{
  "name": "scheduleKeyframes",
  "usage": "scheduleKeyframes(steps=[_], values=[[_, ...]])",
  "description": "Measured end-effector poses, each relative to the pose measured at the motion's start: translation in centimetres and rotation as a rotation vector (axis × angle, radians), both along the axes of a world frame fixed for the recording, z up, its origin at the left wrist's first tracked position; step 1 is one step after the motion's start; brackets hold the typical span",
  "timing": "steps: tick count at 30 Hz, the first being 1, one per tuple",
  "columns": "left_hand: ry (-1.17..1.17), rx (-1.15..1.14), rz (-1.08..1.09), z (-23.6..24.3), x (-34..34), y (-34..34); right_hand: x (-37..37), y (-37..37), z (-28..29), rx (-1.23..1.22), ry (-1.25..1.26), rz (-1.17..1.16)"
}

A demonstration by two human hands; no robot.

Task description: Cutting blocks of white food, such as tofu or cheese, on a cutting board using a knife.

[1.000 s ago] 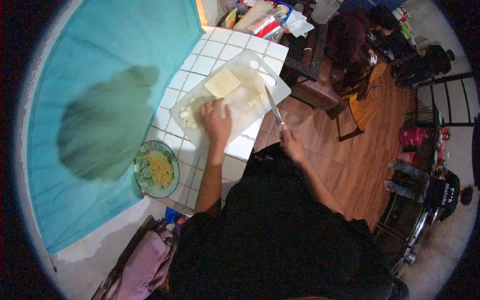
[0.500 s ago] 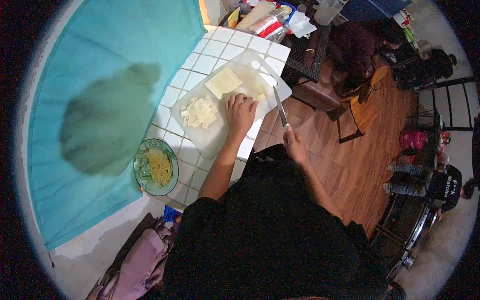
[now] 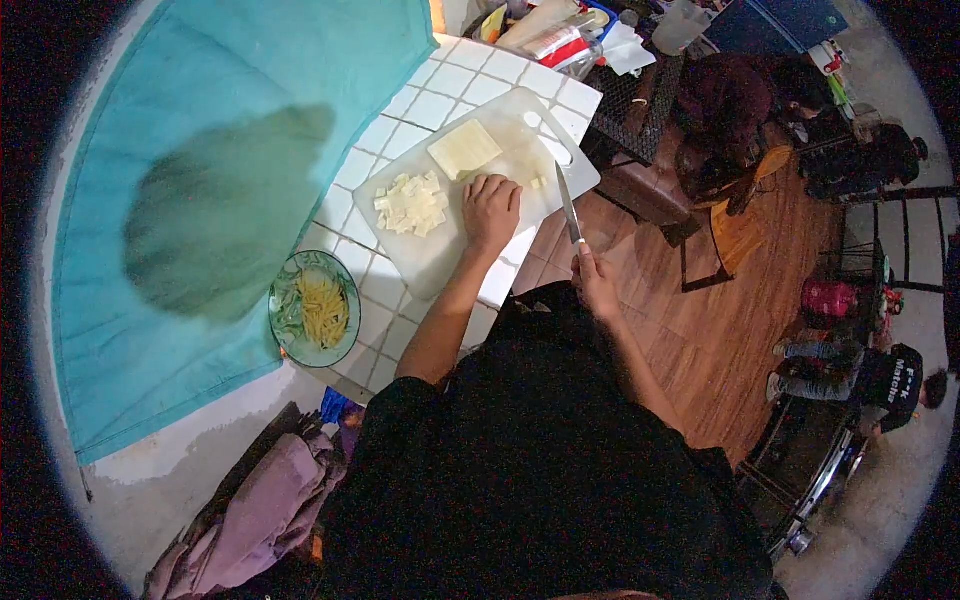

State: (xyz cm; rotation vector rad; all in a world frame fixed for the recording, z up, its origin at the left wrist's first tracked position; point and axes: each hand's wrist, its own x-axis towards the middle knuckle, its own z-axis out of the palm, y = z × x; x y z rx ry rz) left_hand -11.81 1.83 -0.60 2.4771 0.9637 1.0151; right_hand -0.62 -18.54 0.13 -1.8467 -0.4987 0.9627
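Note:
A white cutting board (image 3: 420, 268) lies aslant on a tiled counter. On it are a pale yellow block (image 3: 464, 149), perhaps cheese, a heap of cut pale pieces (image 3: 411, 204) and a few small bits (image 3: 540, 183). My left hand (image 3: 491, 212) rests on the board just below the block, left of the bits. Its fingers are curled close together, and whatever lies under them is hidden. In my right hand (image 3: 597, 286) is a knife (image 3: 568, 207), gripped by its light handle. The blade points away from me, its tip over the board's right side.
A glass bowl (image 3: 284, 340) with pale yellow strips stands at the counter's left edge. Beside the white-tiled counter (image 3: 371, 306) hangs a teal cloth (image 3: 230, 70). Packages (image 3: 560, 45) crowd the far end. A wooden chair (image 3: 735, 238) and people are off to the right.
The whole view has shifted slightly, moving the board up and right in the picture. My left fingers have drawn closer together, a little away from the small bits. The knife stays in my right hand.

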Motion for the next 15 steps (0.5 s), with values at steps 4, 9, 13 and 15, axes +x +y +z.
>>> scheduleKeyframes(steps=[4, 9, 13, 15], values=[[-0.079, 0.008, 0.068, 0.7, -1.9, 0.6, -0.1, 0.1, -0.5, 0.079, 0.024, -0.054], [0.019, -0.097, 0.088, 1.5, -2.5, 0.1, -0.1, 0.2, -1.2, 0.058, 0.043, -0.039], [0.063, -0.087, 0.032, 1.5, -0.5, -0.8, -0.3, 0.4, -0.8, -0.009, 0.072, -0.017], [0.087, -0.124, 0.049, 1.5, 0.1, -0.9, -0.3, 0.5, -0.5, -0.002, 0.077, -0.014]])
